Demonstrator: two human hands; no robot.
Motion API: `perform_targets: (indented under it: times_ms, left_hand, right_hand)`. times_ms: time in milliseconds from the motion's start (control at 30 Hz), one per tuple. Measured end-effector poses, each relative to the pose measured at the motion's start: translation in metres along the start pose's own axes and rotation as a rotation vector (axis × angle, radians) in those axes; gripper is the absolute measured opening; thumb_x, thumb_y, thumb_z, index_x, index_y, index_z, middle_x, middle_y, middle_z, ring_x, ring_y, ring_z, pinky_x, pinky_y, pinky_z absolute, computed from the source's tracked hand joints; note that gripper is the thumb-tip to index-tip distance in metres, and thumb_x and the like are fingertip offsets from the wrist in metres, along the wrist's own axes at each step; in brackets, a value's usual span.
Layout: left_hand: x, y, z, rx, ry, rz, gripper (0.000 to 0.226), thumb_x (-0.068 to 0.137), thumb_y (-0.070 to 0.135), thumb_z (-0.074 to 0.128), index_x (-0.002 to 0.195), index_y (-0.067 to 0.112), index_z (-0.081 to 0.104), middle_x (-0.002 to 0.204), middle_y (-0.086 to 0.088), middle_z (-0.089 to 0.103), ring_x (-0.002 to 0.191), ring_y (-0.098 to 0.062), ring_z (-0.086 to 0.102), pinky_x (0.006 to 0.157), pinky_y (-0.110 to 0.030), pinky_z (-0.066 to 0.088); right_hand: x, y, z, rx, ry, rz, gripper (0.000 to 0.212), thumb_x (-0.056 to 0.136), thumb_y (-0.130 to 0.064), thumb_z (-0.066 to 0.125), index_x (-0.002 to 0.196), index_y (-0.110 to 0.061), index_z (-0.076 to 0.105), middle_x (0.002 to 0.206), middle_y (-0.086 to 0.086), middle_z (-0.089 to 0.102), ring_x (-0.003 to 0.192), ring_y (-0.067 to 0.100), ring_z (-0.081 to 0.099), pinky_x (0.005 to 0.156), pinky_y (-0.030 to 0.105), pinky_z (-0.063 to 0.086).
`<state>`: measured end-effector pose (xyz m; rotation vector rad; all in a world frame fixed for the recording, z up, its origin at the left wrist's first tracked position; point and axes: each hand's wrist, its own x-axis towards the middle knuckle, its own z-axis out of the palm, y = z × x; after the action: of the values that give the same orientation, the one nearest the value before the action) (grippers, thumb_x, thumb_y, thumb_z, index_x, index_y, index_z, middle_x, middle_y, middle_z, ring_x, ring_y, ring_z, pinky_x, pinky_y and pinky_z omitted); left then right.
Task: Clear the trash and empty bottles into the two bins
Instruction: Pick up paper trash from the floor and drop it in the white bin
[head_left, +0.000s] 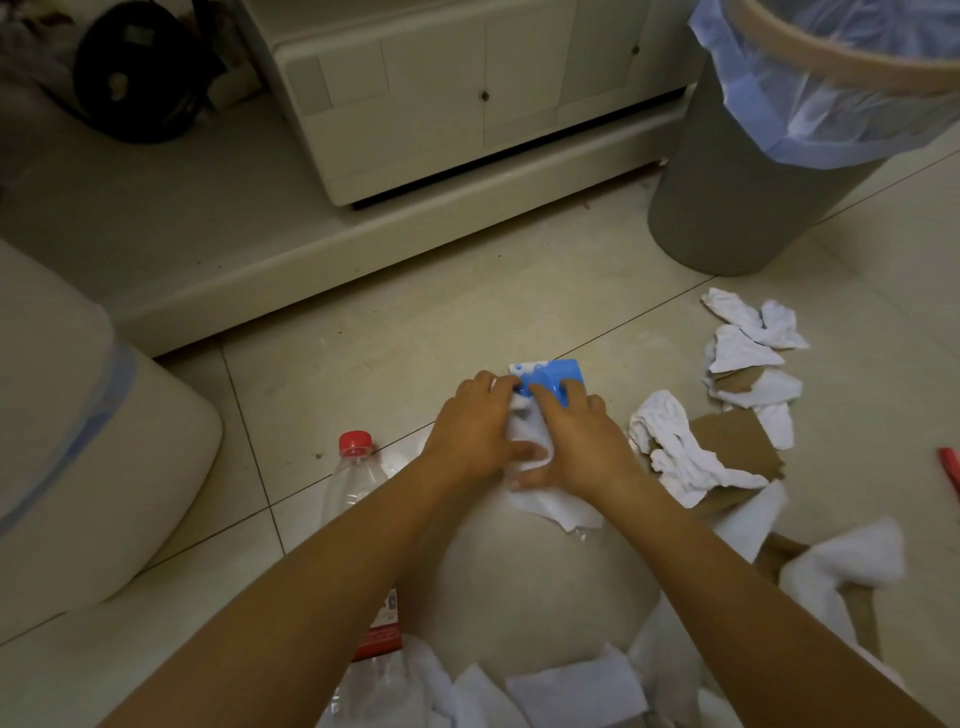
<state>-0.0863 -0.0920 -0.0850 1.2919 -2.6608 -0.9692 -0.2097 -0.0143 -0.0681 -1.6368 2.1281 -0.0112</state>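
I have both hands down on the floor (363, 322) at the middle of the scene, pressed together over one bundle of trash. My left hand (470, 426) and my right hand (574, 441) are each clenched on a blue and white pack (550, 375) with white tissue (527, 441) bunched under it; the fingers curl over the pack's near edge and the thumbs pin the tissue. More of that tissue trails toward me from under the right wrist.

Just left of my left forearm lies a clear bottle (353, 488) with a red cap (356, 443), cap pointing far, its red label partly hidden by the arm.

To the right, loose white tissues (748, 325) and torn brown cardboard (737, 447) are scattered over the tiles, and more paper lies near me at the bottom.

The grey bin (737, 197) with a blue liner stands far right, well apart from my hands. The cream bin (67, 441), also lined in blue, sits at the left edge. A white cabinet (467, 93) stands at the far side.
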Motion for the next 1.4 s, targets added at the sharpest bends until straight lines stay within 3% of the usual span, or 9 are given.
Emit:
perform_targets:
  times_ms: [200, 300, 533, 667, 800, 1033, 1167, 1233, 1400]
  left_hand:
    - [-0.011, 0.005, -0.001, -0.172, -0.006, -0.126, 0.067, 0.070, 0.022, 0.078, 0.126, 0.015, 0.041, 0.104, 0.001, 0.058, 0.090, -0.020, 0.057, 0.067, -0.027, 0.041]
    - [-0.018, 0.003, -0.007, -0.182, -0.010, -0.122, 0.063, 0.072, 0.019, 0.078, 0.123, 0.013, 0.041, 0.099, 0.002, 0.059, 0.081, -0.015, 0.053, 0.069, -0.026, 0.044]
    - [-0.031, -0.003, -0.016, 0.038, -0.034, -0.140, 0.054, 0.079, 0.010, 0.068, 0.125, 0.018, 0.041, 0.109, -0.009, 0.063, 0.091, -0.024, 0.061, 0.079, -0.035, 0.051]
    - [-0.046, -0.008, -0.019, 0.068, -0.009, -0.136, 0.051, 0.084, 0.012, 0.066, 0.127, 0.020, 0.040, 0.111, -0.008, 0.062, 0.089, -0.020, 0.059, 0.073, -0.025, 0.045]
    - [-0.066, -0.010, -0.027, 0.076, 0.050, -0.085, 0.047, 0.086, 0.014, 0.063, 0.127, 0.021, 0.041, 0.110, -0.006, 0.063, 0.087, -0.018, 0.058, 0.071, -0.024, 0.043]
    - [-0.088, -0.006, -0.068, 0.220, 0.191, 0.053, 0.048, 0.089, 0.012, 0.056, 0.134, 0.020, 0.039, 0.110, -0.007, 0.062, 0.090, -0.023, 0.061, 0.076, -0.036, 0.052]
    - [-0.105, 0.000, -0.110, 0.601, 0.284, 0.279, 0.068, 0.062, 0.017, 0.084, 0.118, 0.015, 0.045, 0.085, -0.011, 0.064, 0.062, -0.025, 0.061, 0.047, -0.031, 0.051]
    - [-0.117, 0.003, -0.136, 0.674, 0.337, 0.342, 0.074, 0.053, 0.014, 0.088, 0.114, 0.012, 0.045, 0.079, -0.012, 0.063, 0.056, -0.025, 0.060, 0.043, -0.029, 0.048]
    - [-0.158, 0.013, -0.202, 0.775, 0.458, 0.404, 0.077, 0.050, 0.014, 0.090, 0.115, 0.011, 0.049, 0.103, -0.017, 0.066, 0.064, -0.027, 0.065, 0.043, -0.029, 0.049]
  right_hand:
    - [-0.004, -0.001, -0.004, 0.149, 0.046, 0.026, 0.102, 0.062, -0.060, 0.078, 0.144, -0.025, 0.028, 0.140, 0.008, 0.031, 0.115, 0.028, 0.042, 0.086, 0.034, 0.044]
    - [-0.007, 0.003, -0.004, 0.190, 0.106, 0.122, 0.097, 0.061, -0.064, 0.076, 0.139, -0.024, 0.035, 0.136, 0.007, 0.037, 0.117, 0.029, 0.041, 0.087, 0.037, 0.043]
    - [-0.017, -0.018, 0.012, 0.060, 0.012, 0.107, 0.106, 0.067, -0.064, 0.071, 0.148, -0.027, 0.014, 0.139, 0.009, 0.032, 0.121, 0.027, 0.037, 0.089, 0.038, 0.043]
    - [-0.022, -0.032, 0.017, 0.120, 0.031, 0.171, 0.106, 0.063, -0.059, 0.077, 0.145, -0.028, 0.018, 0.129, 0.008, 0.036, 0.113, 0.026, 0.045, 0.085, 0.039, 0.046]
    - [-0.031, -0.042, 0.015, 0.191, 0.054, 0.102, 0.099, 0.067, -0.046, 0.079, 0.144, -0.027, 0.021, 0.127, 0.008, 0.031, 0.103, 0.026, 0.052, 0.077, 0.033, 0.049]
    - [-0.044, -0.083, -0.016, 0.042, 0.217, -0.011, 0.090, 0.078, -0.038, 0.069, 0.147, -0.024, 0.014, 0.138, 0.010, 0.023, 0.097, 0.025, 0.050, 0.067, 0.031, 0.047]
    - [-0.055, -0.106, -0.054, 0.081, 0.344, -0.065, 0.090, 0.078, -0.037, 0.071, 0.147, -0.025, 0.015, 0.142, 0.009, 0.021, 0.102, 0.026, 0.051, 0.068, 0.031, 0.048]
    - [-0.061, -0.120, -0.073, 0.104, 0.411, -0.089, 0.089, 0.077, -0.038, 0.073, 0.146, -0.026, 0.018, 0.140, 0.008, 0.023, 0.102, 0.024, 0.052, 0.066, 0.026, 0.045]
    - [-0.077, -0.165, -0.118, 0.139, 0.509, -0.168, 0.084, 0.079, -0.044, 0.070, 0.144, -0.025, 0.022, 0.140, 0.008, 0.027, 0.105, 0.024, 0.052, 0.066, 0.025, 0.040]
